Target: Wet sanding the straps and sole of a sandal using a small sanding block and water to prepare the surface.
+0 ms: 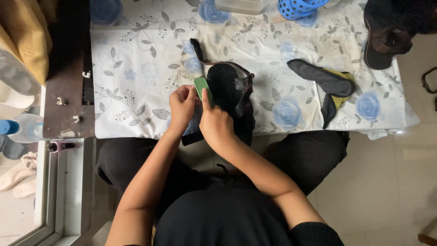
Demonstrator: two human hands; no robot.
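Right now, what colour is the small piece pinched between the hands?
Green; the small piece shows best in the head view.

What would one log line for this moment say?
left hand: pinching green pad | right hand: on green pad, beside black shoe | surface: floral cloth | aside: black insole

Soft daylight from the left window, sharp centre, slightly dim edges.
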